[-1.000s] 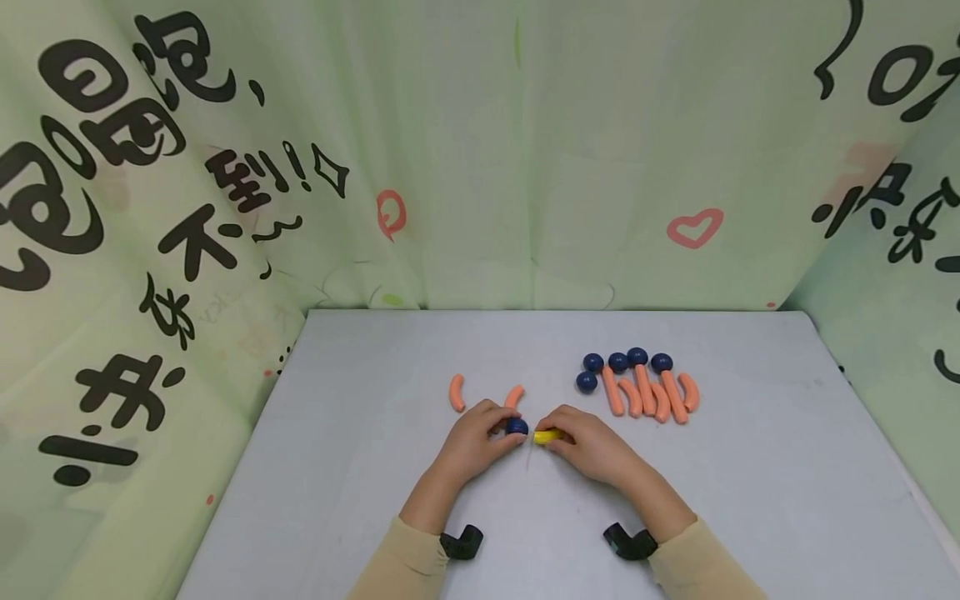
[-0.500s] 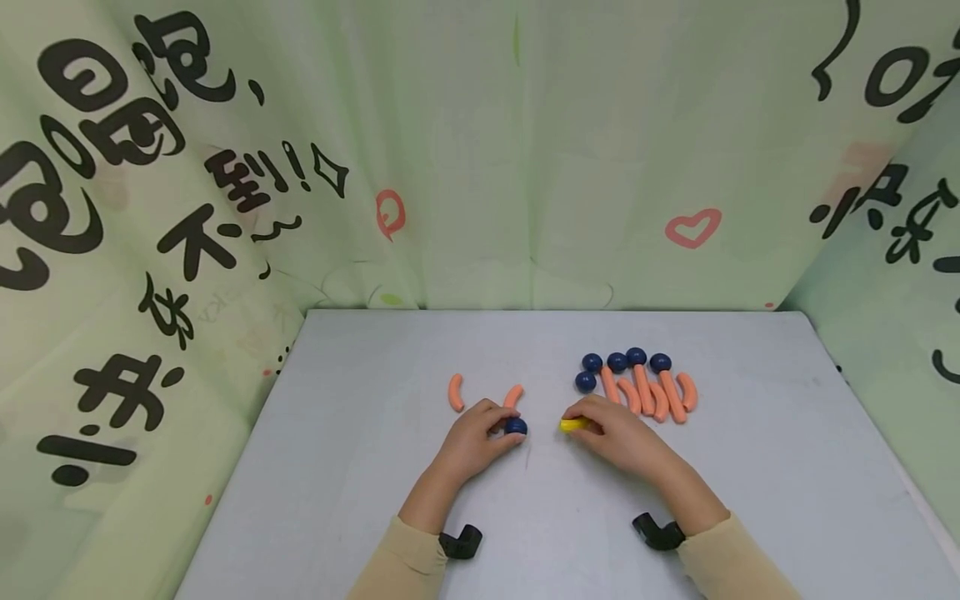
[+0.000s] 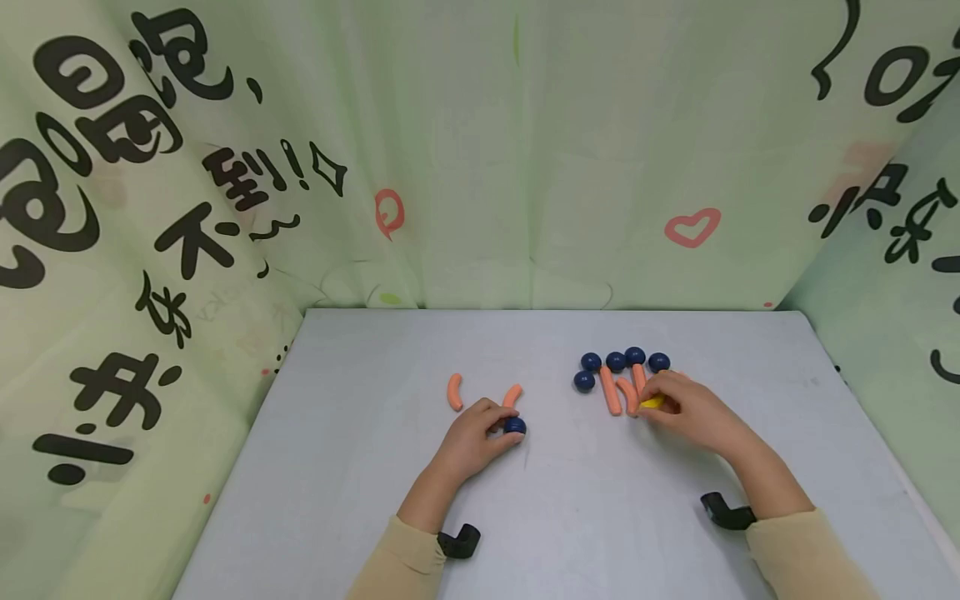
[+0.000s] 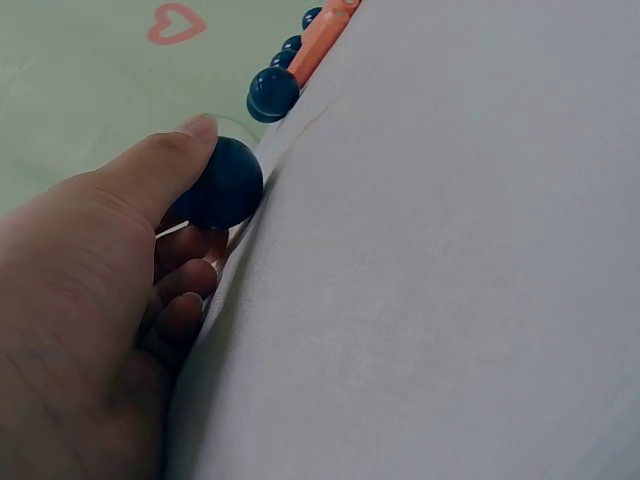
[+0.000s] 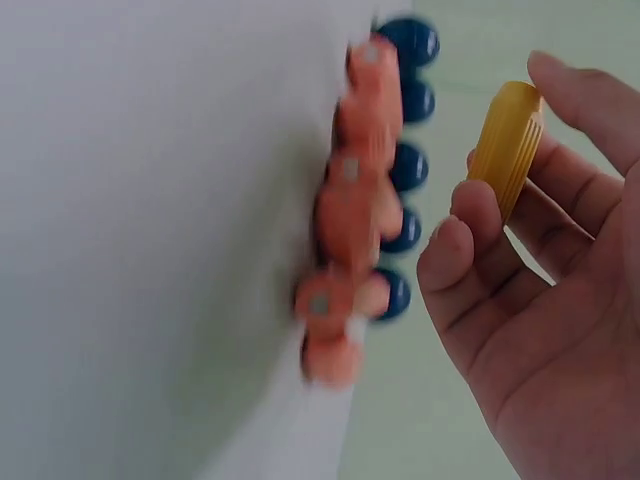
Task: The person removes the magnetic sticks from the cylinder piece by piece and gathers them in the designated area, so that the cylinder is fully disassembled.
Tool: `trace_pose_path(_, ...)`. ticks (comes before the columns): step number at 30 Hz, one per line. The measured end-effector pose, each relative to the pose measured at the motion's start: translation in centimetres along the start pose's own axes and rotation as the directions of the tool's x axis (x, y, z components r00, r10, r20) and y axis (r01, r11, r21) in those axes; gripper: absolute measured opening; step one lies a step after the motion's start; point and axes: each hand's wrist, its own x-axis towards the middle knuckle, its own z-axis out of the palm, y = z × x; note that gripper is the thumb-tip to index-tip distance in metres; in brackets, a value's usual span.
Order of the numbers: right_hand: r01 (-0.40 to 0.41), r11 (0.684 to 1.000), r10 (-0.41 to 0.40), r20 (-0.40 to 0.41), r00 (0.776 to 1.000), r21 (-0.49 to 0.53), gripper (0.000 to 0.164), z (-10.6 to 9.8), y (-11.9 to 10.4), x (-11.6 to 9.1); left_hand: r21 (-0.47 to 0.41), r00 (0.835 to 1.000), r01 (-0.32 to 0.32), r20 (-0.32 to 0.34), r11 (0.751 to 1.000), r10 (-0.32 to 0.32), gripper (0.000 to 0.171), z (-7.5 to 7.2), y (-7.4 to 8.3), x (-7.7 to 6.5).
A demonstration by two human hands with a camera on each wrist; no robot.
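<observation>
My left hand (image 3: 472,440) pinches a dark blue ball (image 4: 230,185) low over the table, left of centre. Just beyond its fingers lies a curved orange rod (image 3: 513,394), partly hidden by them. A short yellow ridged rod (image 5: 507,150) is held between the thumb and fingers of my right hand (image 3: 697,417). In the head view that hand overlaps the right part of a group of orange rods (image 3: 610,392) and blue balls (image 3: 616,361). Several of these rods are covered by the hand there; in the right wrist view they show blurred.
Another curved orange rod (image 3: 454,392) lies alone to the left. All pieces lie on a pale table (image 3: 360,467). A green curtain (image 3: 465,167) with dark lettering hangs along the table's back and sides.
My right hand has travelled rightward with the yellow rod, from beside the left hand to the orange rods at the right. The left hand stays put with the blue ball.
</observation>
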Motion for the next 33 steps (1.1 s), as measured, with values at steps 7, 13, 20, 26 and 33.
trace_pose_path(7,-0.087,0.995,0.086,-0.030,0.996,-0.040,0.019,-2.4,3.9,-0.9,-0.010,1.000,0.009,-0.007,1.000,-0.009,0.034,-0.2,0.1,0.0)
trace_pose_path(13,-0.125,0.989,0.123,-0.032,0.992,-0.075,0.016,-2.3,6.4,-1.1,0.034,1.000,0.006,-0.019,0.999,-0.006,0.031,0.0,0.1,0.0)
trace_pose_path(20,-0.159,0.983,0.160,0.009,0.987,-0.091,0.032,-2.2,7.7,-0.9,0.004,0.997,-0.045,-0.061,0.999,0.045,0.026,0.2,-0.1,-0.1)
trace_pose_path(26,-0.155,0.984,0.160,0.057,0.985,-0.084,0.056,-2.1,8.2,-0.9,0.034,0.988,-0.132,-0.073,0.991,0.134,0.020,0.1,-0.4,0.2)
trace_pose_path(33,-0.138,0.985,0.146,0.072,0.987,-0.105,0.071,-2.0,8.2,-0.9,0.083,0.983,-0.170,-0.060,0.982,0.175,0.019,0.3,-0.6,0.3)
